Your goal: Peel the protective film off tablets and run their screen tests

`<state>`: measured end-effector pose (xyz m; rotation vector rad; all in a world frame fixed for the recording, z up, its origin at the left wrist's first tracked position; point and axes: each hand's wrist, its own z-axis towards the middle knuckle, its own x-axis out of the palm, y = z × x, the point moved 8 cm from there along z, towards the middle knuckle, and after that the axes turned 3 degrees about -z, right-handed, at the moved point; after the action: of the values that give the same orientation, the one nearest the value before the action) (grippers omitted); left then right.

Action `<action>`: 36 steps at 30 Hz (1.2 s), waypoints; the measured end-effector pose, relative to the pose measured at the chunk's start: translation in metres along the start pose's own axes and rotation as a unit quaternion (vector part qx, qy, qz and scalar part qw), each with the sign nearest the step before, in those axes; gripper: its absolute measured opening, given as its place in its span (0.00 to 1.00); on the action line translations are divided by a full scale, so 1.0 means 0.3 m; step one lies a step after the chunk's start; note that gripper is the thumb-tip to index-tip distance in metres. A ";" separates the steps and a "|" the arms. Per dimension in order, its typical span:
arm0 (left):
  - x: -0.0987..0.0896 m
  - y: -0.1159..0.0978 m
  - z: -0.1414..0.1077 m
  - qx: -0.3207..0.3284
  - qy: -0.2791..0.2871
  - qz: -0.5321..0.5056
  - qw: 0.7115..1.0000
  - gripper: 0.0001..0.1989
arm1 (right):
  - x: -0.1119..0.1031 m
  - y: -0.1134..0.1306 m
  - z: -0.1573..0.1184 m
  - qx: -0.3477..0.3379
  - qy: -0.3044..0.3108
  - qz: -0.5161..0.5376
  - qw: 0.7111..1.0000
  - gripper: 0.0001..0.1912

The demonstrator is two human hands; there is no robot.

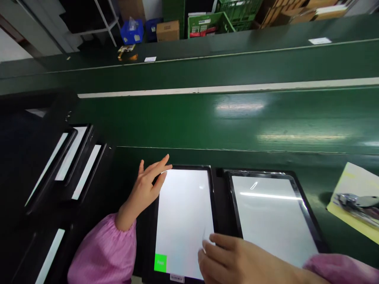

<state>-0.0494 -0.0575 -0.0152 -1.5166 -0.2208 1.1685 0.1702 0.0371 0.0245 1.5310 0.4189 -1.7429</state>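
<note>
Presently, two lit tablets lie side by side on the green surface (189, 126) in the lower centre of the frame. The left tablet (183, 221) shows a white screen with a small green button (160, 262) at its lower left corner. The left hand (148, 185), in a pink sleeve (103, 252), is open with fingers spread, resting at the upper left edge of that tablet; it grips nothing. The right hand (233, 256) sits at the bottom of the frame over the tablet's lower right corner, fingers loosely curled and pinching what appears to be a thin clear film (205, 238). The right tablet (272, 217) lies just beside it, untouched. More screens stand in a dark rack (59, 165) at the left. A yellow card (355, 201) lies at the right edge.
</note>
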 end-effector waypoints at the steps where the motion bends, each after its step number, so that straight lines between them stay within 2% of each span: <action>1: 0.011 0.023 0.012 -0.018 0.010 -0.014 1.000 0.24 | 0.003 -0.024 0.009 0.009 -0.002 0.009 1.000 0.09; 3: 0.011 0.065 0.017 -0.050 0.001 -0.078 0.996 0.25 | 0.008 -0.080 0.032 0.027 -0.004 0.035 0.999 0.09; 5: -0.002 0.109 0.009 -0.079 -0.043 -0.156 0.984 0.24 | -0.006 -0.154 0.056 0.052 -0.020 0.072 0.996 0.10; 8: -0.009 0.174 -0.003 -0.108 -0.118 -0.256 0.953 0.18 | -0.086 -0.320 0.074 0.135 -0.109 0.172 0.970 0.14; 10: -0.002 0.201 0.001 -0.110 -0.144 -0.285 0.941 0.15 | -0.148 -0.467 0.053 0.243 -0.182 0.263 0.916 0.10; 12: 0.006 0.214 0.012 -0.106 -0.152 -0.287 0.940 0.14 | -0.202 -0.598 0.009 0.355 -0.243 0.324 0.843 0.08; 13: 0.008 0.217 0.018 -0.104 -0.153 -0.287 0.940 0.14 | -0.232 -0.644 -0.013 0.390 -0.273 0.334 0.813 0.11; 15: 0.010 0.216 0.027 -0.097 -0.150 -0.284 0.942 0.14 | -0.298 -0.695 -0.040 0.415 -0.331 0.324 0.783 0.14; 17: 0.006 0.206 0.031 -0.085 -0.147 -0.276 0.946 0.13 | -0.343 -0.708 -0.050 0.419 -0.362 0.304 0.775 0.12; 19: 0.001 0.192 0.033 -0.072 -0.145 -0.264 0.951 0.13 | -0.355 -0.701 -0.049 0.428 -0.362 0.296 0.773 0.09; 25: -0.008 0.162 0.040 -0.045 -0.136 -0.242 0.960 0.14 | -0.349 -0.621 -0.035 0.415 -0.340 0.295 0.791 0.08; 31: -0.007 0.177 0.051 -0.038 -0.134 -0.247 0.959 0.13 | -0.351 -0.532 -0.040 0.409 -0.314 0.287 0.808 0.10; 36: -0.008 0.184 0.055 -0.031 -0.130 -0.256 0.957 0.13 | -0.319 -0.469 -0.043 0.397 -0.295 0.288 0.820 0.13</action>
<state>-0.0875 -0.0668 -0.0573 -1.2487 -0.7874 0.9374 0.0770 0.1690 0.0790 1.2871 -1.1108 -1.8186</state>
